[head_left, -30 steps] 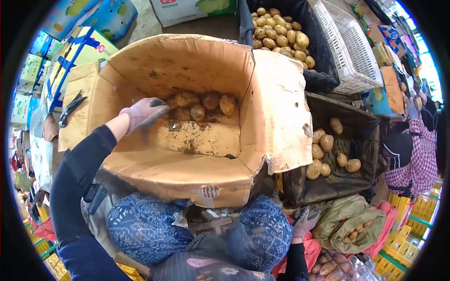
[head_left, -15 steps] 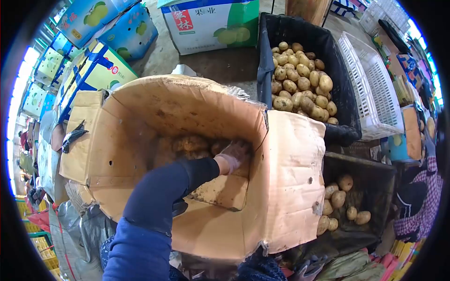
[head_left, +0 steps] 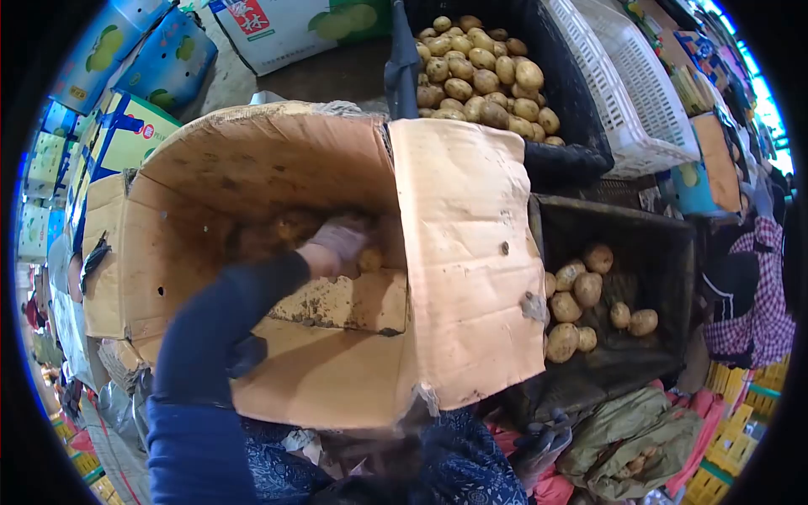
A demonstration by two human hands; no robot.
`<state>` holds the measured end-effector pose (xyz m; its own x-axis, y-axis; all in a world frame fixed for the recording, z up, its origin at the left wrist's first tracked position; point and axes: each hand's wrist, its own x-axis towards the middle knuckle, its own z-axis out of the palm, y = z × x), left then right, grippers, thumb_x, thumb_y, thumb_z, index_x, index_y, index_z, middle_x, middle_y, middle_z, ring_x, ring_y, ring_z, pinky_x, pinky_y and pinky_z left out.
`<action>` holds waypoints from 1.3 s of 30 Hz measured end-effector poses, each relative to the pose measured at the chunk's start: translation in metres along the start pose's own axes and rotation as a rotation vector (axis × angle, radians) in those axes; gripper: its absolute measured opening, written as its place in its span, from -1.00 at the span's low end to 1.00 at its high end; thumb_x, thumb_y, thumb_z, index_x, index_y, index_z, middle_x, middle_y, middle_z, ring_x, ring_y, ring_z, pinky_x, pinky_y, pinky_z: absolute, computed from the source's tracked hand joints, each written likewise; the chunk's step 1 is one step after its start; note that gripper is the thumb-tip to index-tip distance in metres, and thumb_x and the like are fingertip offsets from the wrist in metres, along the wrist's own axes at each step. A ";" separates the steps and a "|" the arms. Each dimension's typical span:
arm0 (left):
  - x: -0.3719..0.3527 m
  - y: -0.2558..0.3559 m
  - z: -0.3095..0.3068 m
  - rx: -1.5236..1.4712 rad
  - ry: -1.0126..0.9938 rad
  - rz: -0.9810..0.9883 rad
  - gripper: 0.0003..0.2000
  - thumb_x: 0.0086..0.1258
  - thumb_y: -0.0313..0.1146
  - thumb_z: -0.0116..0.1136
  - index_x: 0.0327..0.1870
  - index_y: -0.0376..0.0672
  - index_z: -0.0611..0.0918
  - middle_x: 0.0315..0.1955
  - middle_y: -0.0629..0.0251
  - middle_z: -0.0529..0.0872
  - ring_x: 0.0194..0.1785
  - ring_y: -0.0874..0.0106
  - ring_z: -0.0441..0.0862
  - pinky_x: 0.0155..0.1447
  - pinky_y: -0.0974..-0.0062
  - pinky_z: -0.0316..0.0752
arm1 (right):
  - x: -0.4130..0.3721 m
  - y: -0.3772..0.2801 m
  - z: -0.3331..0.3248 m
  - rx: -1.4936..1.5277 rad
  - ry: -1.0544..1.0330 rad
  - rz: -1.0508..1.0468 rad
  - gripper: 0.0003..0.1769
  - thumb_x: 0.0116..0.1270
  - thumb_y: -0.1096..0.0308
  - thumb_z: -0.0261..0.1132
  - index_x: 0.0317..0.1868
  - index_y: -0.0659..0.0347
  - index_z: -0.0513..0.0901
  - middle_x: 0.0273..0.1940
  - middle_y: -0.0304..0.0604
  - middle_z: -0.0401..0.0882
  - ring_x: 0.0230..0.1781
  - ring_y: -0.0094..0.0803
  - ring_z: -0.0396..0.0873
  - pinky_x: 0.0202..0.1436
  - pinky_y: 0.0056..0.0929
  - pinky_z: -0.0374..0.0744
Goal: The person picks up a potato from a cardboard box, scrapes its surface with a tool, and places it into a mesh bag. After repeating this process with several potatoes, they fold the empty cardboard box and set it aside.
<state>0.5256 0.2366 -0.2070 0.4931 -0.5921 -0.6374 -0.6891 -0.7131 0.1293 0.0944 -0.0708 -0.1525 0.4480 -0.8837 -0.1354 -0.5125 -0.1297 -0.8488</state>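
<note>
My left hand (head_left: 341, 240), in a pale, dirty glove, reaches deep into a large worn cardboard box (head_left: 328, 383). It is down among soil-covered potatoes at the far inner side, and one potato (head_left: 370, 258) lies right beside it. Motion blur and shadow hide the fingers, so their grip does not show. The dark blue sleeve (head_left: 198, 362) crosses the box's left front. My right hand cannot be made out.
A black-lined crate (head_left: 581, 156) full of potatoes (head_left: 484, 82) stands beyond the box. Right of the box, a dark crate (head_left: 619, 358) holds several potatoes (head_left: 587, 289). White plastic crates (head_left: 644, 126) stand behind. Another person's checked sleeve (head_left: 762, 295) shows far right.
The view has swung right, so the box now lies further left and higher. My left hand remains inside, by the potatoes, and a pale potato now shows beside it.
</note>
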 end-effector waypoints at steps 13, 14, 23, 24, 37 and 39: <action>-0.251 0.061 -0.093 -2.194 -0.126 0.327 -0.17 0.25 0.47 -0.05 0.27 -0.12 0.49 0.14 0.06 0.60 0.15 0.03 0.59 0.15 0.07 0.56 | -0.005 -0.086 -0.016 0.161 -0.111 -0.491 -0.42 0.52 0.00 0.08 0.29 0.31 0.30 0.07 -0.09 0.52 -0.41 -0.62 0.46 -0.49 -0.64 0.48; -0.264 0.075 -0.096 -2.242 -0.097 0.343 -0.18 0.25 0.46 -0.04 0.26 -0.11 0.50 0.13 0.06 0.60 0.14 0.03 0.60 0.14 0.04 0.56 | -0.005 -0.098 -0.023 0.163 -0.131 -0.522 -0.42 0.52 0.00 0.09 0.29 0.32 0.31 0.07 -0.10 0.53 -0.41 -0.62 0.46 -0.48 -0.63 0.49; -0.344 0.169 -0.089 -2.607 0.025 0.465 -0.33 0.33 0.32 0.03 0.21 -0.07 0.54 0.14 0.11 0.61 0.07 0.00 0.61 0.14 -0.02 0.54 | -0.060 -0.289 -0.087 0.077 -0.618 -0.795 -0.61 0.25 0.43 0.29 0.10 0.28 0.55 -0.11 -0.03 0.64 -0.25 -0.18 0.65 -0.15 -0.32 0.61; -0.351 0.176 -0.087 -2.574 0.018 0.508 -0.35 0.34 0.31 0.03 0.20 -0.06 0.55 0.14 0.13 0.61 0.08 0.02 0.61 0.15 -0.01 0.53 | -0.071 -0.312 -0.087 -0.050 -0.607 -1.126 -0.63 0.18 0.50 0.28 0.04 0.20 0.60 -0.09 -0.01 0.64 -0.25 -0.11 0.65 -0.16 -0.32 0.61; -0.353 0.175 -0.054 -2.454 -0.017 0.731 -0.36 0.38 0.29 0.01 0.35 0.09 0.40 0.06 0.16 0.61 0.12 0.18 0.58 -0.23 0.57 0.64 | -0.136 -0.303 -0.058 -0.262 -1.110 -1.289 -0.47 0.21 0.38 0.31 0.23 0.13 0.50 -0.30 -0.09 0.57 -0.36 -0.14 0.63 -0.27 -0.30 0.61; -0.362 0.186 -0.060 -2.515 0.222 0.572 -0.39 0.40 0.23 0.05 0.36 0.09 0.38 0.09 0.20 0.59 0.13 0.21 0.58 -0.22 0.54 0.65 | -0.133 -0.296 -0.049 -0.005 -1.012 -1.126 -0.47 0.20 0.41 0.32 0.23 0.13 0.53 -0.29 -0.08 0.60 -0.36 -0.18 0.63 -0.25 -0.39 0.62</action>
<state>0.2510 0.2962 0.0936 0.7031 -0.6693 -0.2400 0.6960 0.5789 0.4248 0.1505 0.0631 0.1418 0.8954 0.3472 0.2787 0.4298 -0.5109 -0.7445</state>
